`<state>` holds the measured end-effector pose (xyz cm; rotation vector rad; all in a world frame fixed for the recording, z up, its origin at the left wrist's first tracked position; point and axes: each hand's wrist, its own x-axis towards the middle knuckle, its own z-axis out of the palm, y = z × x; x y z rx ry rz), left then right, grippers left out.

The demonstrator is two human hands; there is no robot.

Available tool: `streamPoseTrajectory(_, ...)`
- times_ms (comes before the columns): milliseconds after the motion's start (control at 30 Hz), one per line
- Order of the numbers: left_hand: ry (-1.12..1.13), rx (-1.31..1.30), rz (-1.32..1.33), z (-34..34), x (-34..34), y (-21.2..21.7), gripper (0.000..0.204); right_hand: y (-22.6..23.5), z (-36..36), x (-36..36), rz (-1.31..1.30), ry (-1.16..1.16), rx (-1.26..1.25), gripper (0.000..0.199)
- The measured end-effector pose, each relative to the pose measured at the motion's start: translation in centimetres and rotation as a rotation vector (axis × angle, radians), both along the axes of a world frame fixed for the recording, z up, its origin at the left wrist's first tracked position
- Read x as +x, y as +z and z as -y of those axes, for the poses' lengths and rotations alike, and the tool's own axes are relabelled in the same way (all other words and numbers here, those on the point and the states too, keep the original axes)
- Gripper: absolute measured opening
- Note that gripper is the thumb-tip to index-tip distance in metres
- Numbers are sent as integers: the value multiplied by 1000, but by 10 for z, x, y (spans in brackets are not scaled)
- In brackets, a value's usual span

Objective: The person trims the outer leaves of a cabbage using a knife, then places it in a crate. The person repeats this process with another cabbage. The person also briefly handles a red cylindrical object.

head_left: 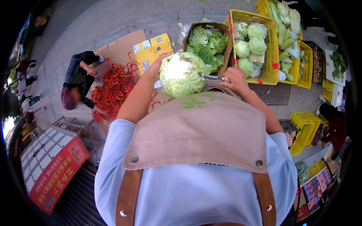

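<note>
A pale green cabbage (180, 81) is held up in front of my apron, its upper side glaring white in the light. My left hand (156, 67) presses round its left side, fingers partly hidden behind it. My right hand (237, 81) is closed on the handle of a knife (215, 78). The metal blade points left and its tip meets the cabbage's right side. Just beyond the cabbage stands a cardboard box (227, 47) filled with loose green cabbage leaves (207, 42).
Right of the box, a yellow crate (272, 49) holds several cabbages; more crates of vegetables stand farther right. At left, a person (73, 77) in a striped top bends over a heap of red chillies (117, 88) beside yellow cardboard (149, 56). A red-fronted stand (56, 169) is at lower left.
</note>
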<state>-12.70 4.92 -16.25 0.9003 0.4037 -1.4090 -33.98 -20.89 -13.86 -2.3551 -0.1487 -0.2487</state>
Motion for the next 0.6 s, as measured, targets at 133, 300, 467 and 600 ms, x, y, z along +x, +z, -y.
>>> streamPoseTrajectory(133, 1, 26, 12, 1, 3, -4, 38, -4, -2, -1, 76, -28, 10, 36)
streamPoseTrajectory(300, -2, 13, 24, -2, 2, -6, 39, -17, 4, 7, 139, 15, 5, 38)
streamPoseTrajectory(467, 4, 16, 23, -3, 0, -3, 43, -35, 26, -13, 60, -52, -35, 38)
streamPoseTrajectory(600, -2, 4, 51, -4, -1, -2, 45, -23, 10, -1, 47, -70, 89, 44)
